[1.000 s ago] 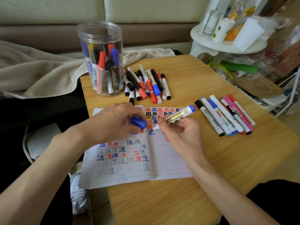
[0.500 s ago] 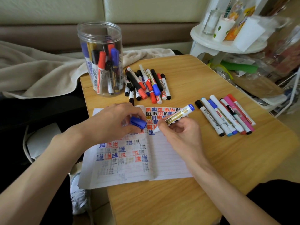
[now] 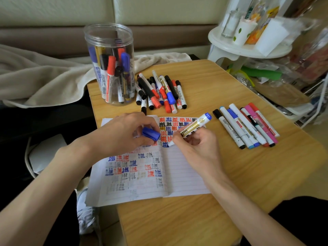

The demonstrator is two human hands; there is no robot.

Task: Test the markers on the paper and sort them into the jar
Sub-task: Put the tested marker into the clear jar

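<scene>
My right hand (image 3: 197, 146) grips a white and gold marker (image 3: 193, 126) with a blue end, its tip down on the lined paper (image 3: 184, 173) beside rows of red, blue and black test marks. My left hand (image 3: 122, 134) rests on the paper and pinches the marker's blue cap (image 3: 150, 133). A clear plastic jar (image 3: 111, 64) holding several markers stands at the table's back left. A heap of markers (image 3: 159, 91) lies to the right of the jar. A row of markers (image 3: 246, 125) lies at the right of the paper.
The small wooden table (image 3: 213, 219) ends close behind the jar, where a beige blanket (image 3: 40, 80) lies on a sofa. A white round shelf (image 3: 248, 48) with cups and bottles stands at the back right, above cluttered bags. A shoe (image 3: 87, 215) lies on the floor at the left.
The marker in my right hand has shifted slightly left and down across the paper, adding to the blue mark. My left hand with the cap has stayed put.
</scene>
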